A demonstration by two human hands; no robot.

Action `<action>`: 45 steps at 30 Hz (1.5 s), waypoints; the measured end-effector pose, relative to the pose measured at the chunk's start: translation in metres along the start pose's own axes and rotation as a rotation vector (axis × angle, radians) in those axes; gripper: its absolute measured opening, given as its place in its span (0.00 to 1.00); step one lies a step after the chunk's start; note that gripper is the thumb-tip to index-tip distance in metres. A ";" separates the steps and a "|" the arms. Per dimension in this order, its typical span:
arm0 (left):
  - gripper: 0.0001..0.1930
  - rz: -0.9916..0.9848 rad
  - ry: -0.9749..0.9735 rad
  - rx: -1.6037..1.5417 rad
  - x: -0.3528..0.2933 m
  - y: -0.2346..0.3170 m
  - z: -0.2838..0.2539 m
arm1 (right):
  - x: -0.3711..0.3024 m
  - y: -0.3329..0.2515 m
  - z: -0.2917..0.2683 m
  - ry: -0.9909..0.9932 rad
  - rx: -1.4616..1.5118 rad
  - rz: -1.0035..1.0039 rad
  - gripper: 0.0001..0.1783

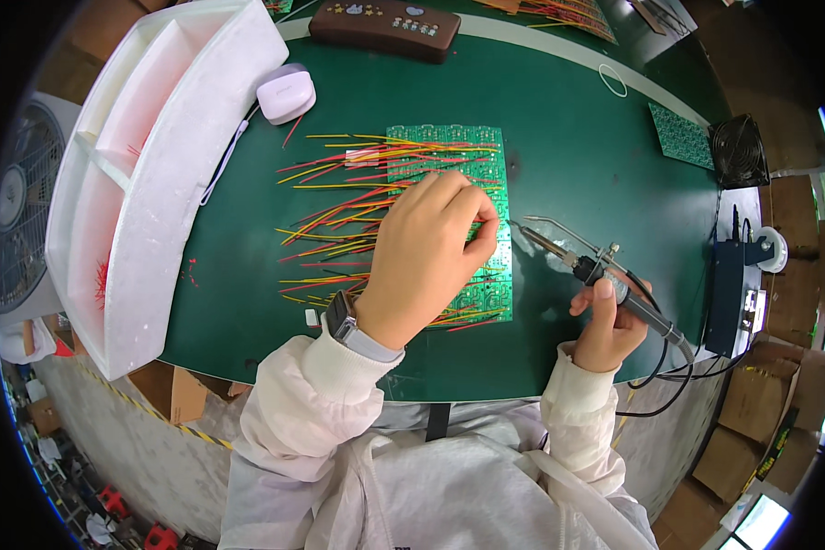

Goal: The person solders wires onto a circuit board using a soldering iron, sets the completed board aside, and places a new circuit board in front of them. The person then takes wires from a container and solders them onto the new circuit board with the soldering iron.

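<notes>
A green circuit board panel (497, 165) lies on the bench in front of me. Red, yellow and black wires (330, 220) stick out from it to the left in rows. Over the board, my left hand (431, 247) is closed in a pinch near its right edge; what the fingertips hold, if anything, is hidden. My right hand (610, 321) grips a soldering iron (619, 289) with a thin curved metal tube clamped alongside. Its tip points left, just short of the board's right edge and apart from my left fingertips.
A white foam tray (170, 165) with compartments and red bits stands at left. Nearby are a lilac earbud case (286, 93) and a brown pencil case (385, 29). Another circuit board (680, 135), a small black fan (741, 151) and a blue box-shaped unit (730, 293) are at right.
</notes>
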State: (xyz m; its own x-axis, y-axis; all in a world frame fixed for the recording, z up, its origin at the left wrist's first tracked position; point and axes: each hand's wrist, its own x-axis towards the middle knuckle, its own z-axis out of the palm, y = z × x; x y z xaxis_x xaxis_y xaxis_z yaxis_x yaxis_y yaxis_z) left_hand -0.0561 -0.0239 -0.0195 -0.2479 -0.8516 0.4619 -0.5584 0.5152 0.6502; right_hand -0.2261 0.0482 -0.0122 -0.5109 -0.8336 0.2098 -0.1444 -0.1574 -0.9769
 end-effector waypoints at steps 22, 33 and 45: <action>0.08 -0.017 -0.025 -0.007 0.000 0.000 0.002 | -0.003 0.002 -0.002 0.007 -0.024 -0.017 0.13; 0.08 -0.012 -0.017 -0.020 -0.001 -0.001 0.002 | -0.008 0.011 -0.006 -0.021 -0.188 -0.245 0.19; 0.08 0.100 0.048 0.109 -0.001 0.000 0.004 | -0.007 0.010 -0.005 -0.054 -0.188 -0.335 0.19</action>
State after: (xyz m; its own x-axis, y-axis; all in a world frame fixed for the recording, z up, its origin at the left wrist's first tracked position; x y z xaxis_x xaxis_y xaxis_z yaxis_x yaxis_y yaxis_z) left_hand -0.0590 -0.0237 -0.0224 -0.2698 -0.7893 0.5516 -0.6162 0.5817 0.5309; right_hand -0.2280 0.0546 -0.0235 -0.3647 -0.7795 0.5092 -0.4510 -0.3305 -0.8291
